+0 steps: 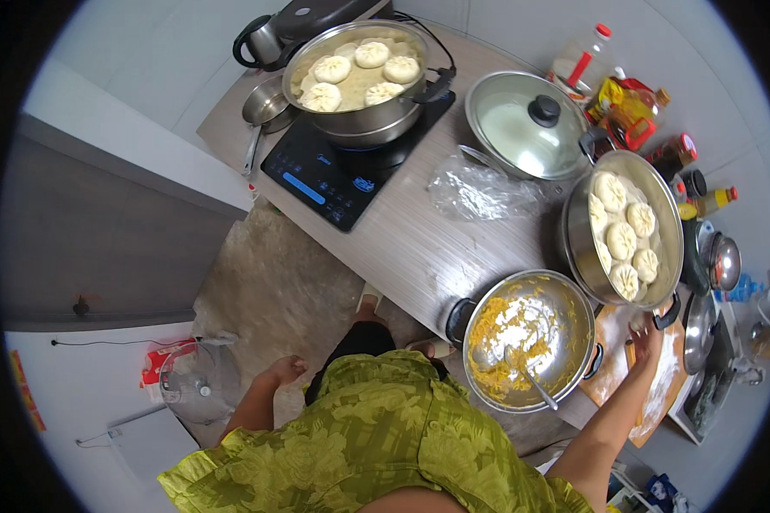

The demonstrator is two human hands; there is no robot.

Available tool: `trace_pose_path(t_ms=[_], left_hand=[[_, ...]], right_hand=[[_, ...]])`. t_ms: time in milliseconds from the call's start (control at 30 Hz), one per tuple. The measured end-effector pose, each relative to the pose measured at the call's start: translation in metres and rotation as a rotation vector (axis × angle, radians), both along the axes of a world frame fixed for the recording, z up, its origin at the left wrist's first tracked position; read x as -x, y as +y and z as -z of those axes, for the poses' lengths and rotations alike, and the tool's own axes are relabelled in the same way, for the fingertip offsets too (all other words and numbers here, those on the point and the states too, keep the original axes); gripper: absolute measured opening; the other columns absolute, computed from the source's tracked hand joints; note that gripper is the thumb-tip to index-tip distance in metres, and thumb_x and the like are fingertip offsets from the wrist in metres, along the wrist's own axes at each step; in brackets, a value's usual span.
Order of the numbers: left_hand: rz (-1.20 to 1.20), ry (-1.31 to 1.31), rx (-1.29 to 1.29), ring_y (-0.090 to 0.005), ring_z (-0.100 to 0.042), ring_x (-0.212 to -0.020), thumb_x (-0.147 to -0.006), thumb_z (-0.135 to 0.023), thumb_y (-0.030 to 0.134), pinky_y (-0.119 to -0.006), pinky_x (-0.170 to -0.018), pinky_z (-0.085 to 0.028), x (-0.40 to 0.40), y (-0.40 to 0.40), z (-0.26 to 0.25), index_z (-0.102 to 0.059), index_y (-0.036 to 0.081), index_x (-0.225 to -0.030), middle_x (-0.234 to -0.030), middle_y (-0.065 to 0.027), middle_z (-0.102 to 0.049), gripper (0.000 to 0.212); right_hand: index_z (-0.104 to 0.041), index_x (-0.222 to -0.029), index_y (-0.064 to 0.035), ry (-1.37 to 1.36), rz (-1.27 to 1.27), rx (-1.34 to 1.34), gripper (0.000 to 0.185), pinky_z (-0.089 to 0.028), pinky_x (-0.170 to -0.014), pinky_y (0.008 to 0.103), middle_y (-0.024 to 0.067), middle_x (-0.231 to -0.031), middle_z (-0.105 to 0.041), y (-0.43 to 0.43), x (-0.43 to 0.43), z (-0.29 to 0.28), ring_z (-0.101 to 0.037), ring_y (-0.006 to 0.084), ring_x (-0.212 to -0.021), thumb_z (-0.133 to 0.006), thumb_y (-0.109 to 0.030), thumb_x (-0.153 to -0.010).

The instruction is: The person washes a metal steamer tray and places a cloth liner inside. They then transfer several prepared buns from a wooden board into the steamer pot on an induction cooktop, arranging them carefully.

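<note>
My right hand (645,336) is at the lower rim of a steel steamer pot (571,240), beside its black handle (668,313) and over a floured wooden board (664,385). Whether its fingers grip anything is hard to see. A rolling pin (631,356) lies on the board, partly behind my wrist. Several pleated steamed-bun shapes (621,241) sit on a pale liner in this pot. To its lower left stands a steel pot (577,308) with shredded orange-yellow filling (497,378) and a spoon (539,388). My left hand (289,370) hangs empty over the floor, fingers loosely bent.
A second steamer (375,122) with several buns stands on a lit Midea induction cooker (324,173). A small saucepan (269,102), a glass lid (520,128) and a clear plastic bag (478,189) are nearby. Bottles (632,112) line the wall; a sink (712,385) is at right.
</note>
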State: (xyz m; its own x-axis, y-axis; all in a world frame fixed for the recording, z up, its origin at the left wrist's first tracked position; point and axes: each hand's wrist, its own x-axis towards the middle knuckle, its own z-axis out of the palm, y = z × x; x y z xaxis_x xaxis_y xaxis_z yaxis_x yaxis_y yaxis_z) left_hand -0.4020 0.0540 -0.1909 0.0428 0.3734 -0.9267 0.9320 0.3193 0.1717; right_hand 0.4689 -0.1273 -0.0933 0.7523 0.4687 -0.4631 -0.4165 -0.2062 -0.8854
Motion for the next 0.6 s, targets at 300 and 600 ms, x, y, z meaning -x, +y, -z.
trace_pose_path(t_ms=[300, 600], left_hand=[[0.041, -0.025, 0.091, -0.0309, -0.055, -0.118, -0.095, -0.058, 0.032, -0.042, -0.093, -0.047, 0.012, 0.119, -0.007, -0.048, 0.006, -0.136, -0.13, -0.0166, -0.057, 0.05], [0.174, -0.231, -0.028, -0.031, -0.057, -0.116, -0.095, -0.058, 0.033, -0.04, -0.094, -0.046, 0.075, 0.289, -0.047, -0.041, 0.009, -0.142, -0.131, -0.019, -0.056, 0.055]], right_hand=[[-0.035, -0.144, -0.0045, -0.114, 0.212, -0.688, 0.059, -0.057, -0.087, 0.0391, 0.0267, -0.144, -0.036, -0.014, 0.13, -0.185, -0.039, 0.0397, -0.133, -0.056, -0.032, -0.096], [-0.025, -0.146, -0.0037, 0.072, -0.192, -0.413, 0.084, -0.063, -0.065, 0.0476, 0.0274, -0.131, -0.045, 0.275, 0.373, -0.229, -0.055, 0.0432, -0.113, -0.067, -0.042, -0.083]])
